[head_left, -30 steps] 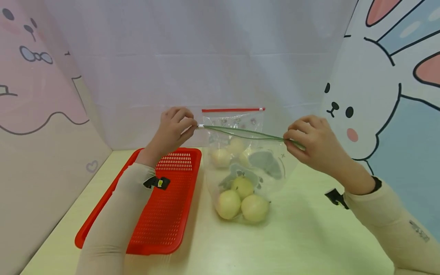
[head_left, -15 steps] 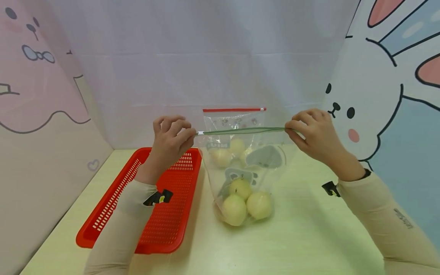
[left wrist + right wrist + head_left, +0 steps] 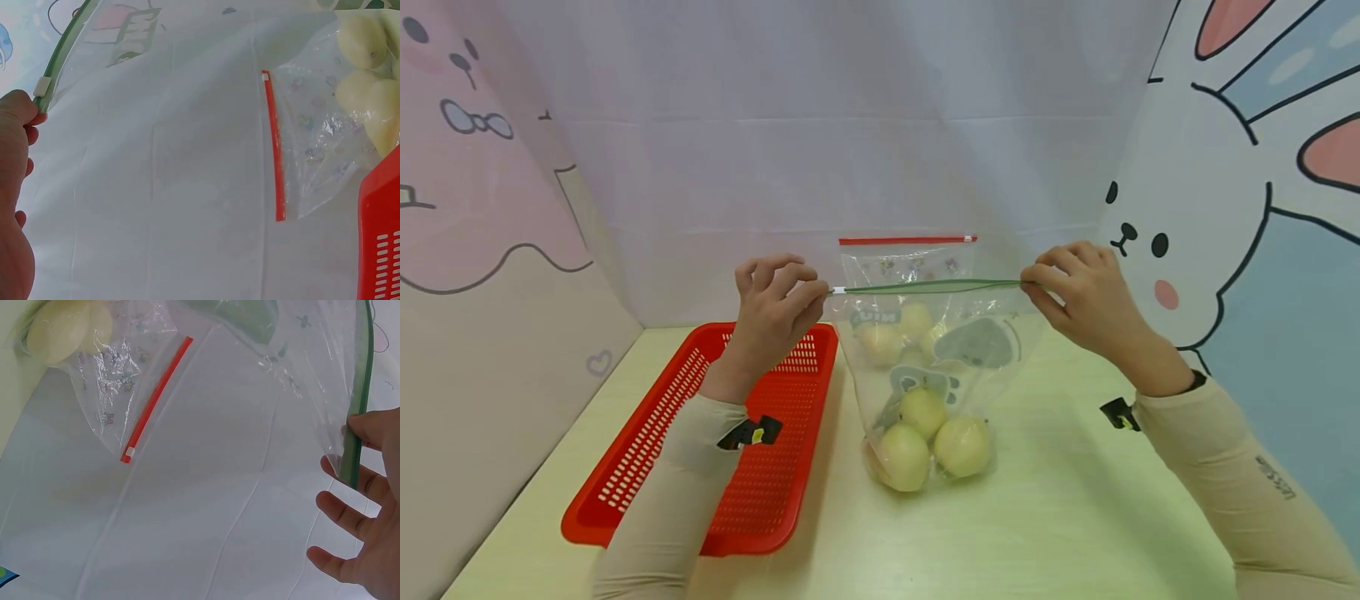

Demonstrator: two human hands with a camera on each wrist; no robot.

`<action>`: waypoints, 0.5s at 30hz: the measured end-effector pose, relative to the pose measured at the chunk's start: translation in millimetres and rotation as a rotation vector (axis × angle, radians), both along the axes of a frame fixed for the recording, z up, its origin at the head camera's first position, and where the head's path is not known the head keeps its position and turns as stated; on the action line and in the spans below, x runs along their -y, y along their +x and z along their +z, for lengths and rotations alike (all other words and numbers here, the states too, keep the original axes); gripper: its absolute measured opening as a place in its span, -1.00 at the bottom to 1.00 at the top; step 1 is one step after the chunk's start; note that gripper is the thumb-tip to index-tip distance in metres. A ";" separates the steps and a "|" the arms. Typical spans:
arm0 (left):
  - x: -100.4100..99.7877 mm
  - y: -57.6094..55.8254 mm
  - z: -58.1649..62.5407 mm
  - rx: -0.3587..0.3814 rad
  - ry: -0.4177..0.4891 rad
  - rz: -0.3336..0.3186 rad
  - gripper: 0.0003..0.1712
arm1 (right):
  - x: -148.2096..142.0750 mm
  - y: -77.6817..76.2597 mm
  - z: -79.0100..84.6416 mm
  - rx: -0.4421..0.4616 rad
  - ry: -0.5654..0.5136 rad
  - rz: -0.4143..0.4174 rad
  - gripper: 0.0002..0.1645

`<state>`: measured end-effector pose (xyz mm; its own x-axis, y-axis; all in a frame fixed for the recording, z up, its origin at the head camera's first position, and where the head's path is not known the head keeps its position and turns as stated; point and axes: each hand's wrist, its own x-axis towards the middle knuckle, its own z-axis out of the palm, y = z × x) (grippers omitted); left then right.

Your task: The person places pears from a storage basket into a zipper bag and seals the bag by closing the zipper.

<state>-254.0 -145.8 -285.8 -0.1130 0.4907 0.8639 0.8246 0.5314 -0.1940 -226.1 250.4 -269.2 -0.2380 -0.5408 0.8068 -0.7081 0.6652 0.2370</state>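
Note:
A clear zip bag (image 3: 981,343) with grey animal prints hangs between my hands. Its green zip strip (image 3: 936,287) runs nearly level, with a narrow gap between its two edges. Three round, pale yellow-green pears (image 3: 904,457) lie at its bottom. My left hand (image 3: 772,304) pinches the strip's left end beside the white slider (image 3: 42,86). At the right end, thumb and index finger of my right hand (image 3: 1078,292) pinch the strip; in the right wrist view the other fingers (image 3: 337,515) are spread apart.
Behind hangs or stands a second clear bag (image 3: 887,265) with a red zip strip (image 3: 906,241) and pears inside. A red perforated basket (image 3: 778,417) is on the pale table (image 3: 1037,517) at the left, under my left forearm. Cartoon-printed walls enclose the back and sides.
My left hand has moved down and slightly left; the right has risen slightly. The green strip has gone from slanting to nearly level, its edges closer together. The pears have shifted in the bag.

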 end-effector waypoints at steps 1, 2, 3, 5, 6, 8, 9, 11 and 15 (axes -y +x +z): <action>-0.4 0.2 0.1 -0.002 0.002 -0.001 -0.82 | 0.0 0.0 0.0 0.000 0.000 0.001 -0.92; -0.8 0.5 0.2 -0.005 0.004 -0.003 -0.81 | 0.0 0.0 0.1 0.002 -0.001 0.005 -0.92; -1.0 0.7 0.3 -0.006 0.006 -0.004 -0.82 | 0.2 -0.3 -0.1 0.004 -0.003 0.010 -0.93; -1.3 1.2 0.2 -0.008 0.007 -0.005 -0.82 | 0.7 -0.9 -0.6 0.019 -0.006 0.014 -0.91; -1.4 1.4 0.0 -0.007 0.006 -0.005 -0.83 | 1.1 -1.5 -1.2 0.030 -0.010 0.017 -0.88; -1.5 1.5 -0.8 -0.004 0.008 -0.003 -0.84 | 2.5 -2.6 -2.8 0.062 -0.020 0.013 -0.82; -1.5 1.7 -1.3 0.000 0.008 0.000 -0.85 | 3.5 -3.0 -3.6 0.084 -0.026 0.008 -0.78; -1.5 1.9 -2.5 0.009 0.010 0.003 -0.85 | 6.5 -3.5 -5.0 0.132 -0.040 -0.008 -0.71; -1.9 3.2 -4.3 0.020 0.010 0.003 -0.85 | 17.5 -3.2 -5.1 0.198 -0.046 -0.038 -0.49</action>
<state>-250.8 -143.9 -290.1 -0.1321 0.4819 0.8662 0.8266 0.5359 -0.1721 -229.3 232.9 -274.3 -0.4144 -0.4921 0.7656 -0.7118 0.6994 0.0642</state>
